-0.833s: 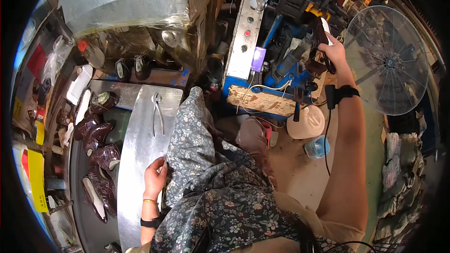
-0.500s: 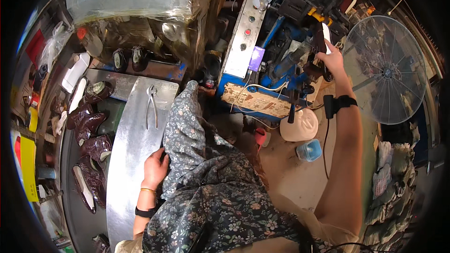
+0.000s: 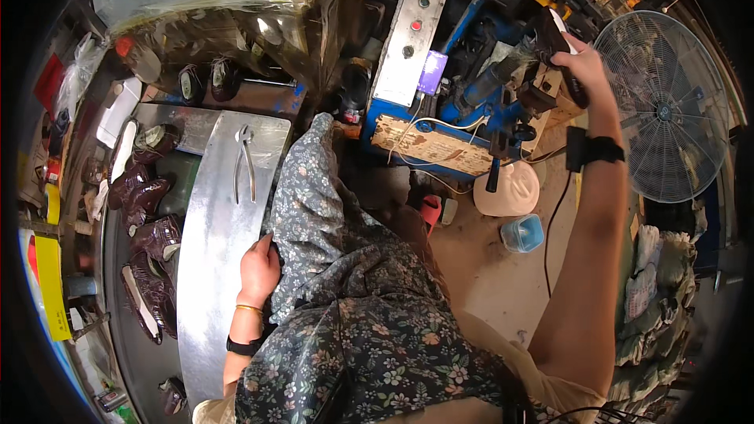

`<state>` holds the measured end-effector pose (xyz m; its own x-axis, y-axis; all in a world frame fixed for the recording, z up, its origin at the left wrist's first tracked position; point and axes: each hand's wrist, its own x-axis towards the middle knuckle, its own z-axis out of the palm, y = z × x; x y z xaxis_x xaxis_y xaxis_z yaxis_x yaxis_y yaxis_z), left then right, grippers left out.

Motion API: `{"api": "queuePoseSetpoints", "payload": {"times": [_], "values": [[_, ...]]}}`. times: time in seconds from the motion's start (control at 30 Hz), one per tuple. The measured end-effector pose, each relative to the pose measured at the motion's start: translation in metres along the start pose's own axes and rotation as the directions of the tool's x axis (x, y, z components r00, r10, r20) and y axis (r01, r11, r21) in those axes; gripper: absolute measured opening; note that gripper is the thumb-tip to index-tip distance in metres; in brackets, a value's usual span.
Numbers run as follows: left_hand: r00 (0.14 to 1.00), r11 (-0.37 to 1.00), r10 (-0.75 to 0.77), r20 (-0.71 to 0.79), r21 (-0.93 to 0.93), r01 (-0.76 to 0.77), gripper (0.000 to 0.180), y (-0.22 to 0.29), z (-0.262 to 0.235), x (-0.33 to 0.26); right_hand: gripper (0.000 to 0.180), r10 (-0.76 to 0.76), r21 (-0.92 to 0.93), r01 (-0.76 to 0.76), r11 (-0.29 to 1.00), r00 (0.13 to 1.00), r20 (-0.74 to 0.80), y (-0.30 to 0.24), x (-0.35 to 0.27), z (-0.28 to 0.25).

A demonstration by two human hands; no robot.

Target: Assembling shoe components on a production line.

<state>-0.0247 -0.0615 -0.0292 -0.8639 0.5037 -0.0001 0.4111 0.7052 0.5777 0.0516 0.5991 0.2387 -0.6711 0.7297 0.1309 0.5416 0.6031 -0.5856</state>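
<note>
Your right hand (image 3: 589, 71) pinches a dark shoe (image 3: 547, 36) at the blue machine (image 3: 481, 93). Looks a positioning step; next move calls for steady support. Left hand (image 3: 259, 273) by worktop (image 3: 218, 239), grip: can't tell.

1. The shoe (image 3: 547, 36) is dark brown, nearly black where shadow falls on it, with a slim, elongated outline.
2. A bright white strip (image 3: 558, 20) runs along its right side near the upper end, standing out sharply against the dark body.
3. It is in the right one of the hands (image 3: 587, 69), whose fingers wrap across its middle and hide part of it.
4. It is tilted, its upper end leaning left and its dark lower end showing below the fingers; which end is the toe cannot be told.
5. It is at the right side of the blue machine (image 3: 487, 98); whether they touch is unclear.
</note>
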Motion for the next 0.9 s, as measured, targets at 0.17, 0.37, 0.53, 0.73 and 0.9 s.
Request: {"api": "queuePoseSetpoints", "payload": {"times": [0.17, 0.37, 0.53, 0.73, 0.9], "values": [[0.998, 0.998, 0.052, 0.027, -0.026, -0.051, 0.03, -0.006, -0.004, 0.004, 0.078, -0.034, -0.224, 0.037, 0.974, 0.999, 0.015, 0.012, -0.008, 0.01], [0.997, 0.998, 0.001, 0.08, 0.062, -0.006, 0.03, -0.011, 0.0, 0.008, 0.081, -0.033, -0.333, -0.024, 0.943, 0.986, -0.164, 0.028, -0.015, 0.051], [0.998, 0.999, 0.0, -0.058, -0.05, -0.003, 0.029, -0.018, -0.002, -0.006, 0.076, -0.217, -0.452, 0.062, 0.89, 0.929, -0.3, 0.006, -0.03, 0.085], [0.995, 0.971, -0.095, -0.035, -0.222, 0.085, 0.026, -0.039, -0.046, 0.023, 0.062, -0.307, -0.054, 0.302, 0.952, 0.941, -0.142, 0.1, 0.053, 0.033], [0.953, 0.991, -0.049, -0.299, 0.104, 0.084, 0.044, -0.117, -0.09, 0.082, 0.062, -0.329, -0.207, 0.297, 0.932, 0.934, -0.139, 0.12, 0.131, 0.051]]}}
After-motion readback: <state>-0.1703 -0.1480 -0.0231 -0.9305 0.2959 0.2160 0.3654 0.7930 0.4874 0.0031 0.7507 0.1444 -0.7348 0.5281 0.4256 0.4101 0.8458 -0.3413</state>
